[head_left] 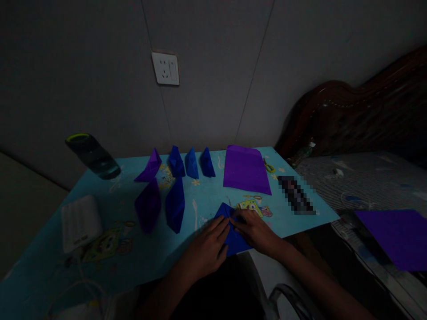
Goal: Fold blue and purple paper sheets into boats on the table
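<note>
A blue sheet of paper (236, 243), partly folded with a pointed top, lies at the table's near edge. My left hand (211, 243) holds its left side, fingers pressed together on the paper and thumb lower down. On the upper right, my right hand (256, 227) has its bent fingers closed at a fold, fingertips close to those of the left. Both hands hide part of the creases. To the left stand folded paper boats, among them a blue one (175, 205) and a dark purple one (148, 206).
More paper boats (191, 163) line the back. Purple paper (247, 170) lies beside yellow-handled scissors (268, 166); a pixelated object (296, 194) is at right. A dark bottle (95, 156) and white box (81, 223) with a cable are left. Another purple sheet (396, 238) rests on the bed.
</note>
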`<act>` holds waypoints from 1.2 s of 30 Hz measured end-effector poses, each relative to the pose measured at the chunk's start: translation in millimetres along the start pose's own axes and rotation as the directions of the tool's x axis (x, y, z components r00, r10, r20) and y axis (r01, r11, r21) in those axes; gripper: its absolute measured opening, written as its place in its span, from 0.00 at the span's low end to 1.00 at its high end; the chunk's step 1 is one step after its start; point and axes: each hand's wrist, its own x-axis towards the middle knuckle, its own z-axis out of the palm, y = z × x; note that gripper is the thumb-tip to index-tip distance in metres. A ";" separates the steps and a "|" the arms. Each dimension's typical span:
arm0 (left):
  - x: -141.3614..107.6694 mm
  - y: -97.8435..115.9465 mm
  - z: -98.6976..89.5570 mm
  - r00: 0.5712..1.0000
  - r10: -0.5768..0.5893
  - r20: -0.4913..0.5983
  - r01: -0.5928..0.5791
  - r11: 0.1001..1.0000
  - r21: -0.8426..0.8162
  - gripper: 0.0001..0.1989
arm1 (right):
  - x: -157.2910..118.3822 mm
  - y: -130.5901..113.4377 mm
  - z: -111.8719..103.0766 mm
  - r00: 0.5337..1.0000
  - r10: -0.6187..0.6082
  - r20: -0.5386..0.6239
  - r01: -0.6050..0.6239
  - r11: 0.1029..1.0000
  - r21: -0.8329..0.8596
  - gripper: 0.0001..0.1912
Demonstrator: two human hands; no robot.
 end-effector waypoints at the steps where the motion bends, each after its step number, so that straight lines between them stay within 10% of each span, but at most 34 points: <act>1: -1.7 0.3 -0.6 1.000 0.011 -0.001 -0.011 1.000 -0.004 0.24 | -1.4 -1.6 0.2 1.000 -0.002 -0.005 0.002 1.000 -0.016 0.18; 9: -23.8 -3.2 -6.7 1.000 0.024 0.009 -0.024 0.999 -0.025 0.26 | -23.4 -2.5 -30.8 0.982 -0.129 0.134 0.114 0.987 0.114 0.31; 19: -25.7 -5.1 -22.1 0.998 -0.060 -0.002 0.059 0.991 -0.121 0.15 | -17.8 -4.9 -55.3 0.971 -0.011 0.239 -0.056 0.960 0.273 0.17; 31: 2.4 -0.8 -18.2 0.955 -0.293 0.038 0.288 0.953 0.092 0.19 | -4.2 3.6 -10.1 0.975 0.223 0.002 -0.223 0.974 -0.031 0.13; 36: 8.6 3.8 -11.5 0.989 -0.147 -0.009 0.145 0.969 0.200 0.16 | -3.4 -3.6 -0.1 0.971 0.214 -0.103 -0.225 0.968 -0.110 0.10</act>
